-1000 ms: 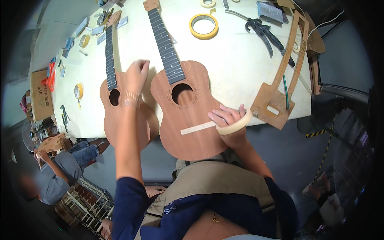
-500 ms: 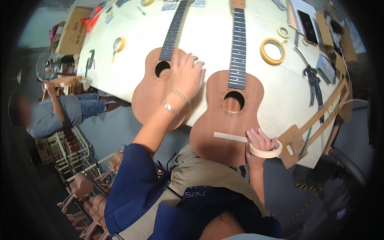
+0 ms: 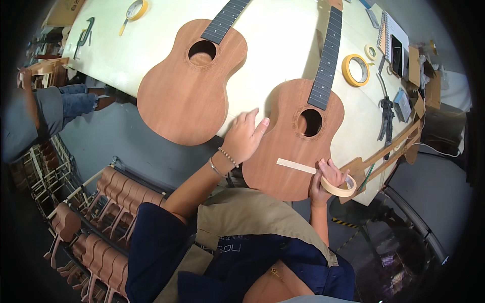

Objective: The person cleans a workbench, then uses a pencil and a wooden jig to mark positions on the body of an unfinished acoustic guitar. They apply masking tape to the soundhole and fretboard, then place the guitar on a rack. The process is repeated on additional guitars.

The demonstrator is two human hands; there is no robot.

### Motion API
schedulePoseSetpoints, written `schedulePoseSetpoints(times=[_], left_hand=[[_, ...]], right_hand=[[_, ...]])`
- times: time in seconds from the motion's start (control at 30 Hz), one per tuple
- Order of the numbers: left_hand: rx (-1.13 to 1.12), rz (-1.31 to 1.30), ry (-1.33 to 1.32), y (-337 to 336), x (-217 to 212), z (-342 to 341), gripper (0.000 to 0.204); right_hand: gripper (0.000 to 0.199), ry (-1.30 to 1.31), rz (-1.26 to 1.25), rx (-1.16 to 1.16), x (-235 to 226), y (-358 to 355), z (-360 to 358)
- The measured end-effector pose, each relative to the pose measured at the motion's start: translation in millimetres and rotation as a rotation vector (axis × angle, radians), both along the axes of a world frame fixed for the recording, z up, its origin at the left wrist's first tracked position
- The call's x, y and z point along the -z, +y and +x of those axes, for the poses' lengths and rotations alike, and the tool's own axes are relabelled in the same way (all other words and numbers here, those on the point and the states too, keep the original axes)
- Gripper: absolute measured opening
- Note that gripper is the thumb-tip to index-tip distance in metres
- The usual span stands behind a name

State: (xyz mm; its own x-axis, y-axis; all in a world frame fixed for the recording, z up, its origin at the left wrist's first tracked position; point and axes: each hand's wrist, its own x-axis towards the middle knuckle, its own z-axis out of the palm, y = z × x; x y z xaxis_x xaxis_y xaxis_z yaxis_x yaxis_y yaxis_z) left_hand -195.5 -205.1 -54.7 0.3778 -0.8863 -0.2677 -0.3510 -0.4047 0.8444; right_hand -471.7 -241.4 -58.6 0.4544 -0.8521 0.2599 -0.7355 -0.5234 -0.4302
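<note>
Two brown wooden ukuleles lie on the pale table. A strip of cream masking tape (image 3: pixel 295 166) is stuck across the lower body of the right ukulele (image 3: pixel 273 151) and leads to my right hand. My right hand (image 3: pixel 328 177), fingers curled at that body's lower right edge, holds the masking tape roll (image 3: pixel 348 190). Between the two bodies, my left hand (image 3: pixel 245 136) is off both instruments' tops, near the right one's left edge, fingers apart and holding nothing. The left ukulele (image 3: pixel 179 98) lies beyond it, its neck pointing away.
On the right are a yellow tape roll (image 3: pixel 355 70), a smaller roll (image 3: pixel 371 51), a black clamp (image 3: pixel 386 118) and a wooden frame (image 3: pixel 386 151). Another tape roll (image 3: pixel 136 10) lies far left. A rack of ukulele bodies (image 3: pixel 111 187) stands lower left; a person (image 3: pixel 40 111) is beyond.
My left hand has come off the left ukulele, moving nearer and toward the right one. My right hand still holds the tape roll. The view has shifted.
</note>
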Motion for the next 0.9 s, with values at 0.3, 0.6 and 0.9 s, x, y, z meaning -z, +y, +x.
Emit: schedulePoseSetpoints(times=[0.3, 0.6, 0.9], left_hand=[[0.208, 0.054, 0.794, -6, -58, -31, 0.044], [0.284, -0.438, -0.755, -118, 66, -20, 0.018], [-0.149, 0.008, 0.4, -83, -29, 26, 0.015]], right_hand=[[0.017, -0.418, 0.342, 0.234, 14, -26, -47], [0.018, -0.677, 0.56, 0.4, 24, -14, -41], [0.02, -0.72, 0.525, 0.386, 48, 6, -2]])
